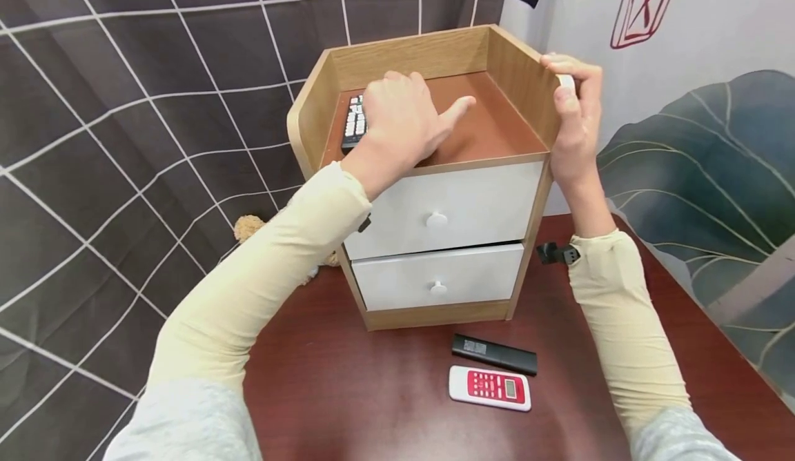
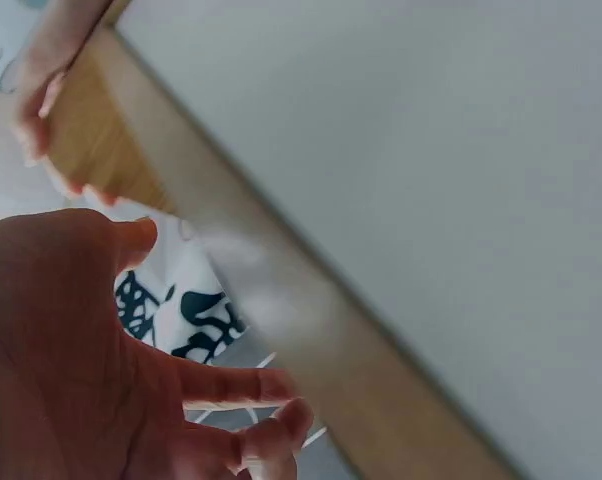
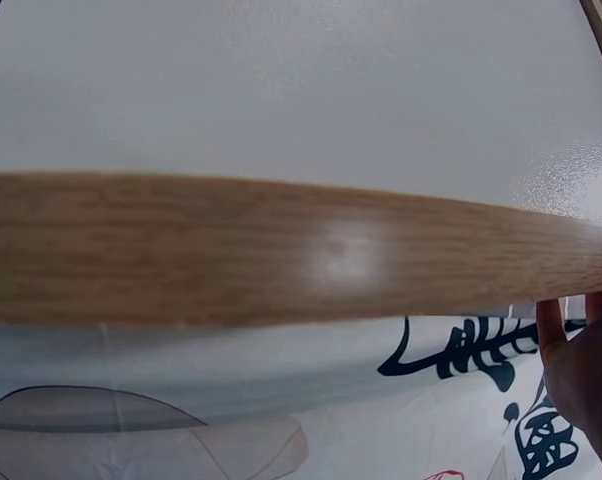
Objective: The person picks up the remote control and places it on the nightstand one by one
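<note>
Keypad remote (image 1: 355, 120) sits atop cabinet (image 1: 517, 81), beside left hand (image 1: 400, 116) (thumb spread, apparently holding nothing); right hand (image 1: 576, 119) grips cabinet side. One up; white remote (image 1: 489, 388), black bar (image 1: 497, 355) still on table (image 1: 335, 392).

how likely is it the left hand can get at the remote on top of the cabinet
Probably yes: the left hand looks empty and partly covers the remote in the head view, and the cabinet top has no raised front wall blocking it.
</note>
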### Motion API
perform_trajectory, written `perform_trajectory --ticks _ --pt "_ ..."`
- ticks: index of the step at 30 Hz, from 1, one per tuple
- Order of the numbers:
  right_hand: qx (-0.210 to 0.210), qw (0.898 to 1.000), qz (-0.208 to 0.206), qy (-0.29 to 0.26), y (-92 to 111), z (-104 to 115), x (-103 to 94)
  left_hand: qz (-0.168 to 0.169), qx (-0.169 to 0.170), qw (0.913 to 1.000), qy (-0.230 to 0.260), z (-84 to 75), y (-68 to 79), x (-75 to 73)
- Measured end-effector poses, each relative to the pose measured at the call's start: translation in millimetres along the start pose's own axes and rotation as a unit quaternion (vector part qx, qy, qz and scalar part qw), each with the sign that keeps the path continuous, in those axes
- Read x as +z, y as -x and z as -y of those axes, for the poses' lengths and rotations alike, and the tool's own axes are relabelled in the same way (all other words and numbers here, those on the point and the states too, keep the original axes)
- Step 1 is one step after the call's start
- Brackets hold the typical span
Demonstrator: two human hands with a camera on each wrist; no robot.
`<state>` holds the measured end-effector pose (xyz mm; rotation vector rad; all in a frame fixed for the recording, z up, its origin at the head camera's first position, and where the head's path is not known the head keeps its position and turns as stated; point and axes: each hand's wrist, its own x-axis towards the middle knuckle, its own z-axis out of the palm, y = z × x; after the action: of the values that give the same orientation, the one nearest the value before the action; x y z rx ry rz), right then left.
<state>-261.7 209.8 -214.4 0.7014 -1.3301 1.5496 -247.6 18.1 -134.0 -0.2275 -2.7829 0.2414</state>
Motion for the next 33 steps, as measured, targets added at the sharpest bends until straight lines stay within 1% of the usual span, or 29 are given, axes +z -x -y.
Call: perform_trajectory --ticks 2,3,7,11,14,16,19,21,23,26,27,28,29,31,33 --pt "0.001 1.000 0.003 0.002 0.3 2.3 0.8 -0.003 0.011 0.9999 -0.011 4.2 2.0 -4.0" --pt "0.004 1.000 0.002 0.001 0.3 3.6 1.1 -0.011 0.017 0.9998 -0.005 6.9 3.4 -6.2" --pt "0.007 1.000 0.001 0.001 0.1 7.7 1.0 -0.047 0.046 0.9973 0.034 22.2 8.6 -15.9" --pt "0.002 1.000 0.004 0.005 -0.1 7.6 0.0 -0.077 0.067 0.9909 0.088 48.4 12.7 -25.8" --pt "0.003 1.000 0.006 0.009 0.1 5.2 -0.7 -0.117 0.081 0.9801 0.139 74.4 14.4 -25.4" --pt "0.007 1.000 0.005 0.006 0.1 3.8 -1.6 -0.148 0.095 0.9683 0.177 92.0 14.0 -20.5" --pt "0.003 1.000 0.006 0.008 -0.8 2.7 -3.9 -0.196 0.124 0.9421 0.242 116.8 10.4 -7.1" --pt "-0.001 1.000 0.005 0.009 -1.7 2.3 -5.4 -0.222 0.143 0.9213 0.285 130.5 7.2 4.2" --pt "-0.005 1.000 0.006 0.011 -1.8 1.0 -6.5 -0.246 0.159 0.8992 0.325 141.2 3.9 16.7" --pt "-0.005 1.000 0.004 0.012 -1.2 -1.1 -8.2 -0.294 0.184 0.8627 0.368 149.6 1.3 31.7" --pt "-0.006 1.000 0.004 0.012 -1.0 -1.7 -8.8 -0.313 0.189 0.8490 0.381 149.7 2.1 34.9" --pt "-0.006 1.000 0.004 0.013 -0.8 -2.2 -9.3 -0.335 0.198 0.8324 0.395 148.5 3.8 37.0" --pt "-0.006 1.000 0.004 0.012 -0.6 -2.6 -9.6 -0.359 0.209 0.8134 0.408 145.7 6.6 38.7" --pt "-0.005 1.000 0.007 0.013 -1.2 -3.1 -9.7 -0.403 0.236 0.7772 0.422 135.3 16.1 41.2" --pt "-0.004 1.000 0.010 0.014 -2.3 -3.1 -9.0 -0.449 0.276 0.7434 0.412 119.8 28.7 45.8"
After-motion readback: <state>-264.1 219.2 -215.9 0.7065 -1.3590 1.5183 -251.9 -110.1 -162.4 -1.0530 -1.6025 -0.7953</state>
